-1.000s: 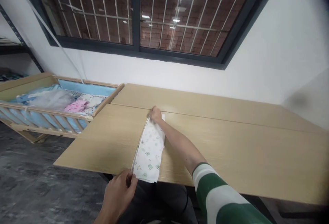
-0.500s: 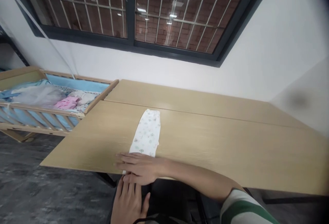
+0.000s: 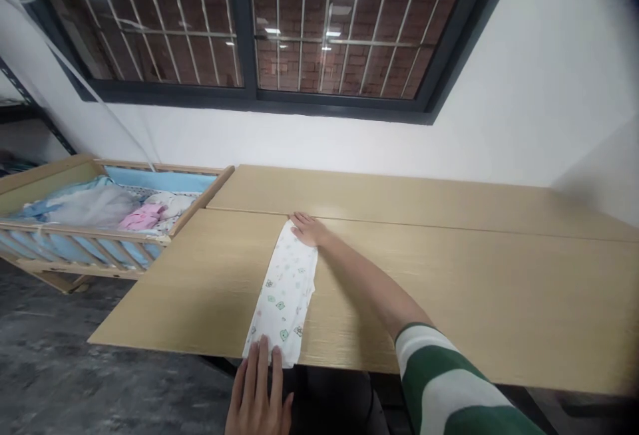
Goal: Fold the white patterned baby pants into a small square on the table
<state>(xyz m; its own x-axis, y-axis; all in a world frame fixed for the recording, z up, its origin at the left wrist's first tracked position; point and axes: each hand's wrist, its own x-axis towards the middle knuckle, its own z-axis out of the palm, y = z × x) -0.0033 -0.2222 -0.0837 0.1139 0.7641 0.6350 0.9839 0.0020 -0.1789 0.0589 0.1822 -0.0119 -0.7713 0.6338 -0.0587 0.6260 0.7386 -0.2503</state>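
A long, narrow piece of folded white cloth [image 3: 283, 289] with small green and grey prints lies on the wooden table, running from its front edge toward the seam. My right hand [image 3: 306, 229] rests flat on the cloth's far end, fingers stretched out. At the near end, my left hand [image 3: 259, 388] has its fingers extended, the tips on or just over the cloth's edge. Neither hand grasps the cloth.
The pale wooden table [image 3: 449, 289] has a seam along its back part. To the left stands a wooden crib [image 3: 94, 249] with blue lining, holding a pink cloth [image 3: 143, 217] and other fabrics. A barred window [image 3: 249, 29] is above the table.
My right hand has moved from the cloth's near end to its far end, uncovering the printed middle. My left hand stays near the front edge. The view has tilted slightly.
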